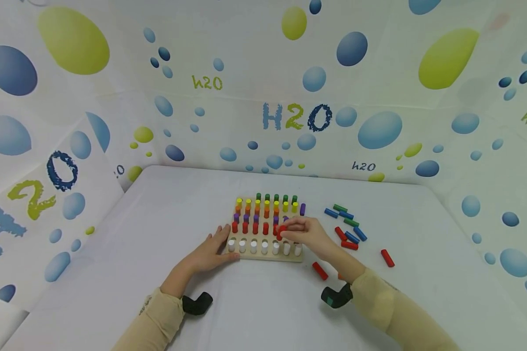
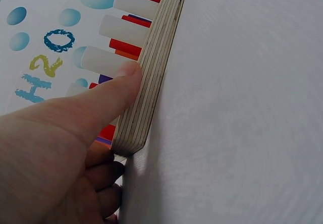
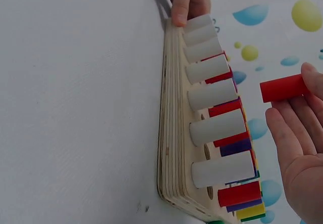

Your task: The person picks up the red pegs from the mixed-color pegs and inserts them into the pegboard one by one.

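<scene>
Red cylindrical peg (image 3: 282, 88), head frame's lower centre, pinched in right hand (image 1: 306, 234); likely light, rigid, smooth; best held by upper end. Left hand (image 1: 207, 253) rests, fingers spread, at pegboard (image 1: 264, 257) corner.

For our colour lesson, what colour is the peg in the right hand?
The peg is red, clearest in the right wrist view.
</scene>
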A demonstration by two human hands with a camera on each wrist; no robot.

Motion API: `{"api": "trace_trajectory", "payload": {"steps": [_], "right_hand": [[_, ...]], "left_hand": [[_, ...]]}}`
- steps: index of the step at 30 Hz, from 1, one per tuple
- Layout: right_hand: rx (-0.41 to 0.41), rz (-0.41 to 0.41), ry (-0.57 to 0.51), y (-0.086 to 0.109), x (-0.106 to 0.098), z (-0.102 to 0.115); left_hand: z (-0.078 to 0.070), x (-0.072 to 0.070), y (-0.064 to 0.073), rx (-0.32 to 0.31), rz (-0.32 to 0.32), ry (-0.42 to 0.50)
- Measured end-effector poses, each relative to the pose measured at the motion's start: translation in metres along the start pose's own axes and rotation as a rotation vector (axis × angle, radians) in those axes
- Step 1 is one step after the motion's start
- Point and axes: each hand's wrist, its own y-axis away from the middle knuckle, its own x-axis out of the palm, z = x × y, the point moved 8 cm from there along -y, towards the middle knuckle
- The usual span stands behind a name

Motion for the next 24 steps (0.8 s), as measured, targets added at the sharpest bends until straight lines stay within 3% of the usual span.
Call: {"api": "trace_trajectory", "payload": {"steps": [24], "right_hand": [[-0.014, -0.035, 0.027, -0.041, 0.048, 0.014]], "left_hand": [[-0.002, -0.001, 0.000, 0.002, 0.002, -0.001]]}}
